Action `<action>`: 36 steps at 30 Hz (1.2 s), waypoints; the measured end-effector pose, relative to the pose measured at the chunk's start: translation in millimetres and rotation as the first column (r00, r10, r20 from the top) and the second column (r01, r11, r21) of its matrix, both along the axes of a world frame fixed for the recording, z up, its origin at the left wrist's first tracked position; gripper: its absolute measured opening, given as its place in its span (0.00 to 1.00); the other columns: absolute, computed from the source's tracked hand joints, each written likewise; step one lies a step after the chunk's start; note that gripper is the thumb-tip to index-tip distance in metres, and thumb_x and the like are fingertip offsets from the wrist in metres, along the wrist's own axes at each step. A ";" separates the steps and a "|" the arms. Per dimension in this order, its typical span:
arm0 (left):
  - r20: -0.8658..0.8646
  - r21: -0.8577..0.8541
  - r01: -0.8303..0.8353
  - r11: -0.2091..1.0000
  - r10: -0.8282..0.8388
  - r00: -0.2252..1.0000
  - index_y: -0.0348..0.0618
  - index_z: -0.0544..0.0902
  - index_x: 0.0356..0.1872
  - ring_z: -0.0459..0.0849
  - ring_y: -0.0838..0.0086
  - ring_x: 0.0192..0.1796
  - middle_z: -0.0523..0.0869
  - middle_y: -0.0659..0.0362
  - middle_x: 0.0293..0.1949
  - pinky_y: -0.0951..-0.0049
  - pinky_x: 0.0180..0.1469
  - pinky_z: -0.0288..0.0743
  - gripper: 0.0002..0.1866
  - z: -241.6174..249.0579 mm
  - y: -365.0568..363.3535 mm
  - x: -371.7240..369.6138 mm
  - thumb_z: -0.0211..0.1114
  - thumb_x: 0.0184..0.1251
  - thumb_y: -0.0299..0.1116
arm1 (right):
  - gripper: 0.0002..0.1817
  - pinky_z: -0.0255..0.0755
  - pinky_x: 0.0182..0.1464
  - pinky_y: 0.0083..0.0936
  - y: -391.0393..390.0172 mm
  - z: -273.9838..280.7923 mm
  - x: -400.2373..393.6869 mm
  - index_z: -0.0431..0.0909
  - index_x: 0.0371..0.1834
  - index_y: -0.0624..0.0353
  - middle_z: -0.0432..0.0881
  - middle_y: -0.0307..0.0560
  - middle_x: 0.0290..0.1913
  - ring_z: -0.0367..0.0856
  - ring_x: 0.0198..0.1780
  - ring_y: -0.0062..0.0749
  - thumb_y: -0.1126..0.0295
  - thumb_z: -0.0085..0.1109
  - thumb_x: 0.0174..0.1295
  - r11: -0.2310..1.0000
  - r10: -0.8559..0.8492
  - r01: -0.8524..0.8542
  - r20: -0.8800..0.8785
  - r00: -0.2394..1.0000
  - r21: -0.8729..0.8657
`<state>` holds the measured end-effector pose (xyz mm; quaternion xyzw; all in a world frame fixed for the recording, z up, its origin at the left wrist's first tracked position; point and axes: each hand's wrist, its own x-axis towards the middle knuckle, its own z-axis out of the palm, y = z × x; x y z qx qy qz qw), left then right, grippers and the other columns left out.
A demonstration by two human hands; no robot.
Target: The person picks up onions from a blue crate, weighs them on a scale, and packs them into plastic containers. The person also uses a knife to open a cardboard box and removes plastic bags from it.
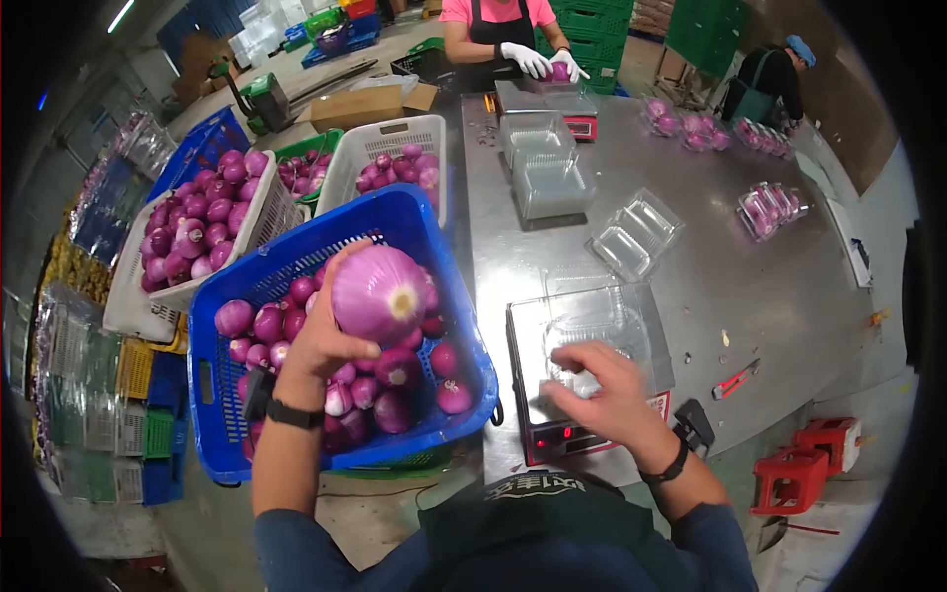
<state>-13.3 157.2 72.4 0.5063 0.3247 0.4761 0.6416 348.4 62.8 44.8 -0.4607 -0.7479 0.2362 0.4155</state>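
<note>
My left hand [321, 340] is wrapped round a large purple onion [380, 296], its root end facing me. It is above a blue plastic basket [470, 360] that has many smaller purple onions inside. My right hand [607, 395] hovers over a digital scale [538, 439], fingers bent and apart, with nothing visible in it. On the scale's platform lies a clear plastic clamshell box [592, 321], partly hidden by that hand. The red display of the scale is lit near its front edge.
Stacked clear boxes [552, 183] and an open clamshell [636, 237] stand farther up the metal table [710, 326]. A red cutter [735, 380] lies at right. Packed onions [771, 209] sit beyond. White baskets [390, 133] flank the blue one. A gloved co-worker [498, 25] handles an onion opposite.
</note>
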 end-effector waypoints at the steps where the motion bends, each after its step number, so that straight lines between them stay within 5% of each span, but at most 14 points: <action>1: -0.033 0.052 -0.004 0.999 0.006 0.999 0.48 0.60 0.82 0.75 0.60 0.74 0.73 0.54 0.73 0.57 0.77 0.69 0.70 8.0 -17.6 12.1 0.91 0.27 0.25 | 0.29 0.82 0.48 0.33 0.8 1.4 -8.0 0.83 0.59 0.61 0.87 0.53 0.53 0.89 0.49 0.42 0.65 0.82 0.55 0.998 0.057 -0.057 -0.024 0.998 -0.007; 4: -0.119 0.162 0.011 0.987 0.009 0.993 0.47 0.59 0.82 0.75 0.60 0.74 0.71 0.51 0.75 0.57 0.77 0.69 0.67 17.1 -67.2 65.0 0.91 0.34 0.27 | 0.61 0.80 0.60 0.39 -5.9 24.5 -29.4 0.57 0.83 0.57 0.72 0.58 0.73 0.81 0.65 0.45 0.54 0.88 0.48 0.967 0.218 -0.241 -0.217 0.951 -0.084; 9: -0.604 0.529 0.075 0.845 0.313 0.733 0.44 0.58 0.83 0.76 0.56 0.73 0.70 0.43 0.75 0.59 0.71 0.76 0.62 9.6 -130.0 171.5 0.89 0.47 0.35 | 0.57 0.78 0.67 0.40 -26.1 13.8 -0.9 0.55 0.84 0.55 0.71 0.52 0.71 0.79 0.67 0.43 0.67 0.83 0.52 0.743 -0.079 -0.510 -0.814 0.576 -0.433; 12: -0.246 0.052 -0.040 0.998 0.052 0.968 0.39 0.58 0.82 0.83 0.68 0.61 0.71 0.45 0.74 0.68 0.56 0.83 0.58 -6.1 -145.9 187.3 0.86 0.51 0.27 | 0.44 0.87 0.52 0.47 -34.7 -26.7 48.7 0.65 0.78 0.57 0.81 0.58 0.62 0.88 0.55 0.53 0.40 0.62 0.67 0.640 -0.287 -0.710 -0.949 0.133 -0.294; 13: -0.184 0.005 -0.101 0.995 0.100 0.978 0.37 0.65 0.78 0.83 0.76 0.54 0.75 0.47 0.69 0.74 0.52 0.83 0.49 -22.1 -149.9 189.7 0.82 0.55 0.22 | 0.48 0.88 0.44 0.49 -34.7 -20.9 58.8 0.70 0.73 0.58 0.84 0.61 0.58 0.89 0.50 0.56 0.26 0.47 0.67 0.633 -0.362 -0.688 -0.921 0.141 -0.354; 16: -0.330 -0.147 -0.114 0.982 0.060 0.942 0.35 0.75 0.68 0.80 0.80 0.47 0.81 0.57 0.56 0.79 0.49 0.79 0.32 -62.4 -157.3 195.4 0.77 0.62 0.24 | 0.51 0.86 0.40 0.45 -38.9 -30.1 95.7 0.73 0.71 0.58 0.85 0.59 0.58 0.90 0.48 0.55 0.21 0.39 0.68 0.651 -0.397 -0.725 -0.915 -0.071 -0.226; 18: -0.535 -0.149 -0.202 0.968 0.092 0.840 0.34 0.75 0.68 0.79 0.82 0.43 0.80 0.59 0.49 0.80 0.45 0.77 0.33 -87.7 -160.7 206.7 0.78 0.62 0.27 | 0.49 0.86 0.42 0.46 -44.6 -30.6 111.6 0.73 0.71 0.58 0.85 0.60 0.57 0.89 0.48 0.54 0.22 0.38 0.69 0.682 -0.405 -0.681 -0.913 -0.051 -0.264; 20: -0.510 -0.129 -0.198 0.972 0.106 0.853 0.35 0.74 0.68 0.76 0.82 0.40 0.79 0.59 0.46 0.81 0.43 0.76 0.34 -97.3 -162.4 221.9 0.79 0.61 0.28 | 0.48 0.86 0.44 0.47 -46.1 -31.2 123.3 0.73 0.71 0.57 0.85 0.60 0.57 0.89 0.48 0.54 0.24 0.37 0.70 0.705 -0.405 -0.648 -0.914 -0.034 -0.289; 23: -0.658 0.098 -0.261 0.960 0.259 0.707 0.37 0.73 0.70 0.74 0.82 0.39 0.79 0.59 0.46 0.80 0.43 0.75 0.35 -120.5 -155.9 237.1 0.79 0.62 0.30 | 0.44 0.85 0.50 0.49 -45.2 -39.3 134.2 0.72 0.72 0.57 0.85 0.58 0.57 0.88 0.53 0.53 0.29 0.42 0.73 0.718 -0.449 -0.559 -0.889 0.085 -0.416; 26: -0.656 0.104 -0.324 0.940 0.310 0.688 0.37 0.73 0.70 0.74 0.81 0.39 0.78 0.60 0.46 0.78 0.42 0.76 0.36 -139.5 -143.6 245.2 0.79 0.62 0.30 | 0.36 0.82 0.58 0.49 -43.6 -48.4 139.2 0.69 0.74 0.57 0.80 0.57 0.64 0.84 0.61 0.52 0.44 0.59 0.72 0.744 -0.373 -0.528 -0.910 0.180 -0.409; 29: -0.615 0.028 -0.324 0.946 0.272 0.740 0.40 0.73 0.70 0.73 0.84 0.39 0.76 0.61 0.49 0.81 0.42 0.75 0.33 -164.2 -138.5 244.3 0.76 0.65 0.25 | 0.48 0.72 0.71 0.43 -36.1 -58.3 131.8 0.63 0.78 0.57 0.72 0.58 0.71 0.76 0.68 0.52 0.62 0.80 0.54 0.794 -0.294 -0.258 -0.720 0.628 -0.550; 30: -0.573 -0.038 -0.327 0.944 0.247 0.781 0.41 0.73 0.70 0.72 0.85 0.39 0.75 0.61 0.50 0.83 0.41 0.75 0.32 -163.7 -138.1 245.6 0.74 0.66 0.23 | 0.48 0.72 0.71 0.43 -32.8 -57.9 127.8 0.63 0.78 0.57 0.72 0.58 0.71 0.76 0.68 0.52 0.62 0.80 0.54 0.793 -0.294 -0.266 -0.727 0.621 -0.548; 32: -0.587 -0.039 -0.357 0.933 0.267 0.764 0.39 0.75 0.70 0.76 0.82 0.36 0.84 0.55 0.51 0.76 0.45 0.79 0.33 -163.0 -139.3 247.0 0.75 0.63 0.28 | 0.52 0.70 0.73 0.43 -29.1 -57.6 115.9 0.66 0.76 0.59 0.73 0.61 0.69 0.75 0.70 0.53 0.59 0.83 0.47 0.947 -0.143 0.128 -0.028 0.989 -0.296; 36: -0.535 -0.130 -0.327 0.936 0.212 0.818 0.44 0.72 0.71 0.74 0.86 0.40 0.75 0.61 0.52 0.82 0.40 0.75 0.30 -158.1 -140.3 248.1 0.72 0.69 0.23 | 0.51 0.71 0.68 0.46 -18.1 -90.3 99.6 0.70 0.72 0.58 0.78 0.61 0.62 0.76 0.65 0.58 0.57 0.84 0.41 0.983 -0.166 0.180 0.216 0.962 -0.045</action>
